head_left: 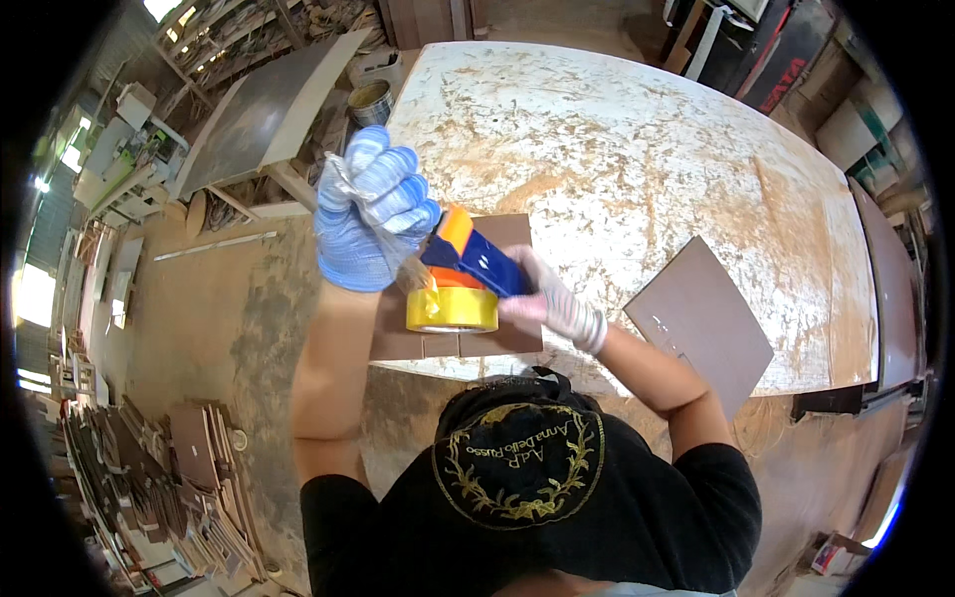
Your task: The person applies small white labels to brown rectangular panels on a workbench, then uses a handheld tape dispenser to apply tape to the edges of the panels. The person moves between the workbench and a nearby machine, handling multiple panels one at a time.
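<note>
The fingers of the left hand [373, 209], in a blue and white striped glove, are curled into a closed fist, and they pinch a strip of clear tape [343, 184] that crinkles out between them. This hand is raised above the near left part of the table. The right hand [552, 298], in a thin whitish glove, has its fingers closed around the handle of a tape dispenser [468, 259], which is blue and orange. Under the dispenser hangs its roll of yellow tape [453, 310], just right of the left fist and very close to it. The dispenser and the roll are above a group of small brown boards [468, 343], which lie flat side by side at the near edge of the table. To the right of them, a bigger brown panel [701, 318] lies tilted on the near right part, and its corner goes over the edge. The table [637, 139] is wide and white, with many scratches and brown worn spots. Beyond its far left corner stands a round tin can [370, 101]. On the floor at the near left there is a pile of wooden offcuts [169, 488].
</note>
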A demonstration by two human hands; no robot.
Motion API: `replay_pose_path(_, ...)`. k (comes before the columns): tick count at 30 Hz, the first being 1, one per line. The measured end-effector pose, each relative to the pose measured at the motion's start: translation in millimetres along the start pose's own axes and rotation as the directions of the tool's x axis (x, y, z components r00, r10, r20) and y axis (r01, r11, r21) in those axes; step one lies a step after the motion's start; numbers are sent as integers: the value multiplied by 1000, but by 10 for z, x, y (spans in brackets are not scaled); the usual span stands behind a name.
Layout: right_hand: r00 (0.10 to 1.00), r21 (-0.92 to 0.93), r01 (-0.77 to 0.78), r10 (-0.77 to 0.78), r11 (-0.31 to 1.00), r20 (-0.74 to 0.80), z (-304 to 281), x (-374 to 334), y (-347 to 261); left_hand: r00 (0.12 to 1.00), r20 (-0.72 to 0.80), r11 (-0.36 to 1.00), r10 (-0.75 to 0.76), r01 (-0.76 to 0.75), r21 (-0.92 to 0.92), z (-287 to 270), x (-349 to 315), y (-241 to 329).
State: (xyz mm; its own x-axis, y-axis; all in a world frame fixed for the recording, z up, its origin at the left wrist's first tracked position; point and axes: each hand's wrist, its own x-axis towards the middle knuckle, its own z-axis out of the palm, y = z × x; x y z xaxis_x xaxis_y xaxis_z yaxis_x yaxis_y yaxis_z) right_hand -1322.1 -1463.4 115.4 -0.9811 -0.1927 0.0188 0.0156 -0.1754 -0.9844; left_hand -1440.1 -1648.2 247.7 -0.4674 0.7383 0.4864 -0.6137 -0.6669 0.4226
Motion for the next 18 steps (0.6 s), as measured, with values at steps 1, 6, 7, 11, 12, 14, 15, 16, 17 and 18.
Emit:
replay_pose_path(1, 999, 0, 11, -11, 1000, -44, 87, -139, 31, 998, 17, 996, 59, -58, -68, -38, -17, -35)
replay_pose_path(6, 995, 183, 30, -12, 983, -97, 443, -565, 214, 939, -89, 903, 332, -344, -258, -120, -129, -216)
replay_pose_path(7, 990, 253, 113, -89, 961, -106, 473, -613, 432, 921, -137, 881, 364, -389, -269, -167, -141, -252)
replay_pose_path(11, 977, 307, 168, -117, 937, -176, 557, -678, 583, 871, -243, 815, 428, -488, -314, -198, -116, -273)
replay_pose_path(12, 973, 295, 175, -119, 939, -197, 569, -684, 558, 846, -276, 792, 457, -528, -306, -183, -104, -269)
replay_pose_path(14, 956, 299, 244, -179, 923, -231, 625, -701, 606, 792, -311, 751, 525, -603, -270, -194, -87, -237)
replay_pose_path(15, 946, 291, 282, -213, 914, -245, 651, -695, 631, 765, -313, 731, 563, -638, -242, -236, -78, -212)
replay_pose_path(16, 934, 285, 319, -248, 904, -258, 680, -677, 631, 735, -315, 709, 601, -672, -215, -259, -64, -181)
replay_pose_path(17, 928, 301, 343, -272, 890, -253, 727, -647, 614, 729, -319, 693, 606, -680, -237, -258, -31, -160)
replay_pose_path(18, 923, 318, 365, -295, 875, -249, 786, -615, 580, 723, -324, 678, 611, -689, -258, -247, 22, -166)
